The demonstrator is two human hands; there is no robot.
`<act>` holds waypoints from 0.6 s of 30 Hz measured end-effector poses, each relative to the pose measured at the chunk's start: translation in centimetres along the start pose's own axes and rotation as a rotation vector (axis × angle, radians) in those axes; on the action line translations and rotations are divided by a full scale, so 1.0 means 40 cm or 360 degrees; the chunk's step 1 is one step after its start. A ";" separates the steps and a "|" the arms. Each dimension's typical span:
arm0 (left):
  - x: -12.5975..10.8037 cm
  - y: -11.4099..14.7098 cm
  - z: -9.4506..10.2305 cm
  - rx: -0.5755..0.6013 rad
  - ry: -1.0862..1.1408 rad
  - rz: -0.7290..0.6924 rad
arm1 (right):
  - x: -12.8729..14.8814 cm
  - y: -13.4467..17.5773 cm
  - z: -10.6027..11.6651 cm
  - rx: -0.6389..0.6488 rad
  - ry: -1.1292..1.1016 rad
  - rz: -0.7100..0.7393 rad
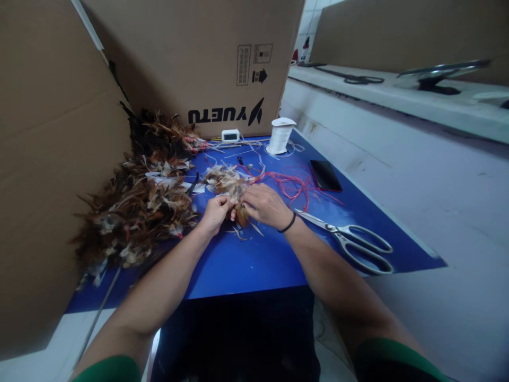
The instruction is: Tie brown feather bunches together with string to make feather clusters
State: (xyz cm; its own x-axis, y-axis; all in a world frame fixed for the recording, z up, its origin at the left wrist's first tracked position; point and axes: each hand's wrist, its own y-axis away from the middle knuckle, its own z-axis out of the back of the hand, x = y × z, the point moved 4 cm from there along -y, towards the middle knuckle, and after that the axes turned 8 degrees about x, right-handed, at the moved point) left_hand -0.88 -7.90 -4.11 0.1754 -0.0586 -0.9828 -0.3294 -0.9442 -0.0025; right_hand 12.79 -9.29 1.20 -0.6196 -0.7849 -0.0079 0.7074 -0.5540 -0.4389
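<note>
My left hand (pixel 217 213) and my right hand (pixel 265 203) meet over the blue table, fingers closed in a pinch. Between them is a small bunch of brown feathers (pixel 242 215), pointing down towards me. Just behind my fingertips lies a clump of pale feathers (pixel 222 179); whether it is joined to the bunch I cannot tell. Pink-red string (pixel 292 183) trails away to the right from behind my right hand. A large heap of brown and black feathers (pixel 137 207) covers the table's left side.
Silver scissors (pixel 358 244) lie right of my right wrist. A dark phone (pixel 325 175), a white spool (pixel 280 136) and a small white digital device (pixel 230 136) are farther back. Cardboard boxes (pixel 167 58) wall off the back and left. A white ledge (pixel 397 95) runs along the right.
</note>
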 end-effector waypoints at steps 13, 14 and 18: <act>-0.011 0.007 0.000 -0.0044 0.0037 -0.0007 | -0.046 0.010 -0.006 -0.0096 -0.0759 -0.0489; -0.012 0.007 0.000 -0.0048 0.0041 -0.0008 | -0.050 0.011 -0.008 -0.0103 -0.0857 -0.0577; -0.013 0.007 0.000 -0.0051 0.0056 -0.0022 | -0.058 0.013 -0.017 -0.0027 -0.1058 -0.0809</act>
State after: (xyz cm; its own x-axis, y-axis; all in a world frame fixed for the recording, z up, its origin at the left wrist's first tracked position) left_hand -1.05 -8.14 -3.61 0.2122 -0.0564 -0.9756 -0.2971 -0.9548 -0.0094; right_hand 14.35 -7.56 0.38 -0.5283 -0.4437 0.7239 0.3874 -0.8847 -0.2595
